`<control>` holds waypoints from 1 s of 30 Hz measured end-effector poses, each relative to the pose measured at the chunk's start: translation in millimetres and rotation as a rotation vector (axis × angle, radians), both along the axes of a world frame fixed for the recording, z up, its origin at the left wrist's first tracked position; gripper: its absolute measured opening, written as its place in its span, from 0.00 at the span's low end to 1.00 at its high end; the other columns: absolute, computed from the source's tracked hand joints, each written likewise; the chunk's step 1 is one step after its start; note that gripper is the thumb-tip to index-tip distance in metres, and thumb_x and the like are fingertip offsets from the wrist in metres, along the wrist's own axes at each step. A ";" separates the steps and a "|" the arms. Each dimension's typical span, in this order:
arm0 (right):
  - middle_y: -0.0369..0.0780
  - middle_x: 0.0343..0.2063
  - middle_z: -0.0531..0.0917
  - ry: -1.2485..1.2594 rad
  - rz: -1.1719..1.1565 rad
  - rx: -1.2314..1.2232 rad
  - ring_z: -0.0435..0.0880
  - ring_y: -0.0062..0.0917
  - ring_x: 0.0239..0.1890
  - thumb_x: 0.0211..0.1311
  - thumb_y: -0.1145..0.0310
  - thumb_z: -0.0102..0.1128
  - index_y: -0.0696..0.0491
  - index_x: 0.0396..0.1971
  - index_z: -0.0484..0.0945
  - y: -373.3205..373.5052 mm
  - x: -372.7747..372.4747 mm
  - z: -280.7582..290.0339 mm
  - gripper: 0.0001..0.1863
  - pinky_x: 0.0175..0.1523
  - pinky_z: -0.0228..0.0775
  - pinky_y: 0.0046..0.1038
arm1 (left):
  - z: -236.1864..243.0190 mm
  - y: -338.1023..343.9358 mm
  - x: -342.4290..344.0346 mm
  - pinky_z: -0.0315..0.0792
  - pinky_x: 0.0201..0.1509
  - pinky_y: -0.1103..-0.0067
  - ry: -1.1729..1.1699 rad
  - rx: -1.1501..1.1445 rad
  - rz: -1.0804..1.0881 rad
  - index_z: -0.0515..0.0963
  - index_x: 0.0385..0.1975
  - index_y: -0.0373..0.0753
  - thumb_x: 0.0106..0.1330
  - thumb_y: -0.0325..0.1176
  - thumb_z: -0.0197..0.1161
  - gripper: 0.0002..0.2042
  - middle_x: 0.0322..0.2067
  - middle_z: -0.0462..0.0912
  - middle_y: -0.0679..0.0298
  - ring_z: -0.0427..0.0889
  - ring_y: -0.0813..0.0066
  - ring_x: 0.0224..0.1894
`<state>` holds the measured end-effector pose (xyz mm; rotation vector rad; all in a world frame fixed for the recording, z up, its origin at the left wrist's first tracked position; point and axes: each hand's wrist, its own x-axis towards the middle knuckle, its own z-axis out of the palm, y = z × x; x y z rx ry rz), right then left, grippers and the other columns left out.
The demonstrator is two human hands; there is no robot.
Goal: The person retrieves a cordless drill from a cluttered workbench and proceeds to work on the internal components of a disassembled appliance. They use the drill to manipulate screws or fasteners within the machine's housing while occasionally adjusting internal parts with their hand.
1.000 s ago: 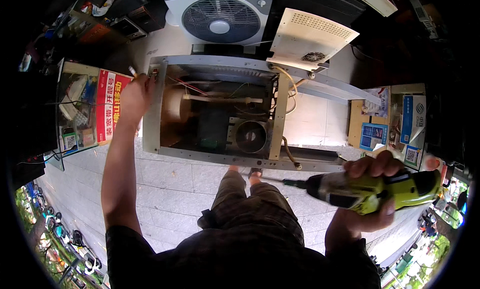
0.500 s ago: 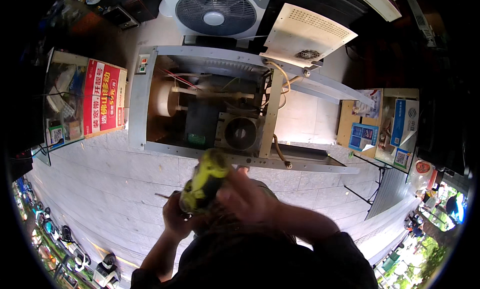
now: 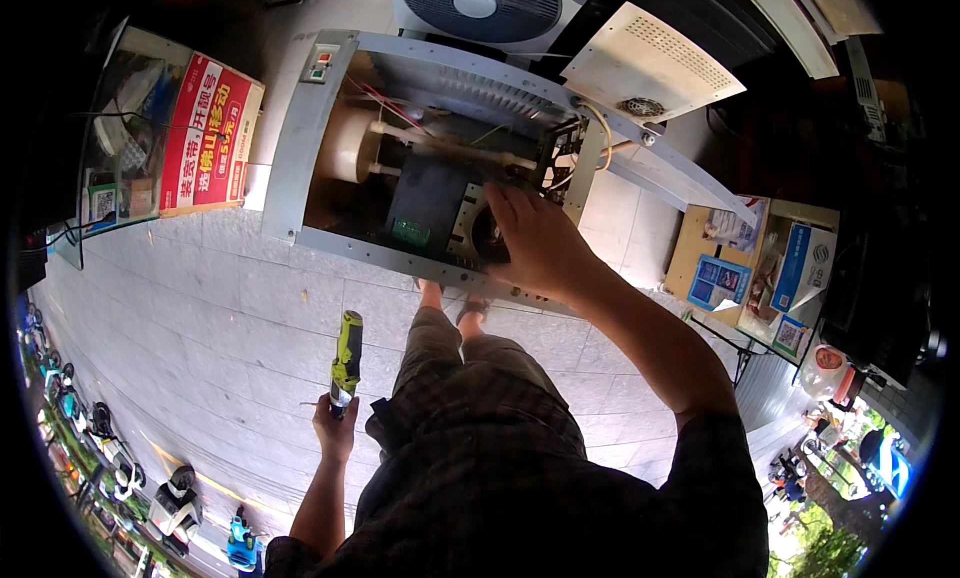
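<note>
Upright in my left hand (image 3: 335, 430) is a yellow-green and black cordless drill (image 3: 346, 353). My fingers are closed around its lower end, and a thin bit seems to stick out to the left there. My right hand (image 3: 540, 243) reaches into a grey metal cabinet (image 3: 330, 240) lying open in front of me. Its fingers and thumb span the square cooling fan (image 3: 466, 228), partly hiding it. Beside the fan sit a dark box with a green circuit board (image 3: 411, 232) and a white cylindrical tank (image 3: 347, 146) with pipes.
Behind the cabinet stand a box fan (image 3: 475, 3) and a perforated cream panel (image 3: 655, 63). Loose cable (image 3: 605, 138) hangs over the cabinet's right end. Glass display cases flank it, the left one bearing a red sign (image 3: 210, 133). Grey paving (image 3: 220, 308) lies around my feet.
My hands have come apart. The drill has moved left with my left hand, while my right hand has gone forward from beside it to the cooling fan. The view has tilted.
</note>
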<state>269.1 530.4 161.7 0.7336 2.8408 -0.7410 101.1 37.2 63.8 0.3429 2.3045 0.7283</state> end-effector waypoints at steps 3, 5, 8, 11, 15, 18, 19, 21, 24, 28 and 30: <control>0.53 0.58 0.72 0.056 -0.007 -0.042 0.74 0.48 0.59 0.43 0.61 0.78 0.60 0.68 0.61 2.5 0.6 -2.1 0.51 0.65 0.69 0.41 | -10.7 -10.6 6.1 0.75 0.38 0.72 0.025 -0.068 -0.038 0.79 0.42 0.33 0.59 0.37 0.76 0.19 0.33 0.84 0.56 0.81 0.69 0.33; 0.52 0.57 0.72 0.113 -0.019 -0.049 0.75 0.47 0.58 0.43 0.62 0.78 0.59 0.67 0.62 1.9 3.9 -3.1 0.50 0.64 0.70 0.41 | -14.7 -15.4 9.5 0.75 0.38 0.72 0.033 -0.095 -0.062 0.79 0.42 0.33 0.58 0.38 0.77 0.19 0.33 0.84 0.56 0.81 0.68 0.33; 0.52 0.56 0.73 0.170 -0.035 -0.045 0.76 0.47 0.58 0.42 0.62 0.79 0.58 0.65 0.64 0.3 7.4 -4.5 0.48 0.63 0.71 0.40 | -18.0 -19.5 12.3 0.75 0.39 0.70 0.031 -0.150 -0.082 0.79 0.42 0.33 0.57 0.39 0.77 0.20 0.33 0.84 0.55 0.82 0.65 0.33; 0.51 0.56 0.74 0.185 -0.028 -0.002 0.76 0.46 0.56 0.42 0.62 0.79 0.58 0.64 0.65 0.0 7.4 -6.6 0.47 0.61 0.72 0.40 | -21.4 -19.3 11.9 0.76 0.40 0.69 0.040 -0.178 -0.117 0.79 0.42 0.33 0.57 0.40 0.77 0.21 0.34 0.84 0.53 0.83 0.61 0.34; 0.51 0.55 0.74 0.173 -0.031 0.035 0.77 0.47 0.55 0.43 0.62 0.78 0.58 0.63 0.65 -1.1 4.5 -8.7 0.45 0.60 0.73 0.41 | -25.2 -15.1 9.4 0.76 0.41 0.68 0.071 -0.153 -0.130 0.79 0.43 0.33 0.56 0.41 0.78 0.22 0.34 0.84 0.53 0.83 0.60 0.35; 0.51 0.54 0.74 0.119 -0.052 0.004 0.77 0.47 0.55 0.45 0.63 0.76 0.58 0.63 0.65 -3.1 2.7 -7.7 0.44 0.60 0.72 0.41 | -25.7 -11.8 7.1 0.76 0.40 0.69 0.033 -0.135 -0.095 0.79 0.42 0.33 0.56 0.41 0.78 0.22 0.33 0.84 0.53 0.83 0.60 0.34; 0.52 0.54 0.73 0.105 -0.058 -0.001 0.76 0.47 0.55 0.45 0.63 0.76 0.58 0.63 0.65 -3.4 2.1 -6.6 0.44 0.60 0.72 0.42 | -25.3 -10.8 6.7 0.76 0.40 0.69 0.015 -0.106 -0.080 0.79 0.42 0.33 0.56 0.41 0.78 0.22 0.33 0.84 0.53 0.83 0.60 0.34; 0.52 0.56 0.73 0.096 -0.047 -0.013 0.76 0.47 0.56 0.47 0.62 0.76 0.58 0.64 0.64 -2.9 0.7 -3.5 0.43 0.60 0.72 0.42 | -24.9 -8.0 5.0 0.76 0.39 0.69 0.020 -0.128 -0.105 0.80 0.42 0.33 0.56 0.40 0.78 0.21 0.33 0.84 0.54 0.83 0.62 0.33; 0.52 0.58 0.71 0.075 -0.014 -0.058 0.75 0.47 0.59 0.53 0.61 0.74 0.57 0.65 0.64 2.9 1.9 5.0 0.41 0.63 0.70 0.43 | -24.1 -1.8 3.0 0.76 0.39 0.69 0.085 -0.148 -0.167 0.79 0.41 0.33 0.57 0.40 0.78 0.20 0.33 0.84 0.54 0.83 0.62 0.33; 0.50 0.58 0.74 0.210 -0.118 -0.047 0.77 0.44 0.59 0.60 0.62 0.71 0.55 0.62 0.68 4.5 23.8 26.2 0.33 0.64 0.71 0.41 | -21.6 5.3 2.4 0.76 0.39 0.69 0.064 -0.152 -0.157 0.79 0.41 0.33 0.57 0.40 0.78 0.20 0.32 0.84 0.53 0.83 0.59 0.33; 0.48 0.54 0.78 0.259 -0.237 -0.135 0.80 0.42 0.54 0.61 0.65 0.70 0.56 0.58 0.72 -6.2 45.1 38.8 0.27 0.60 0.74 0.37 | -21.5 6.5 1.1 0.76 0.39 0.68 0.034 -0.157 -0.154 0.79 0.41 0.33 0.57 0.41 0.78 0.20 0.32 0.84 0.53 0.83 0.58 0.33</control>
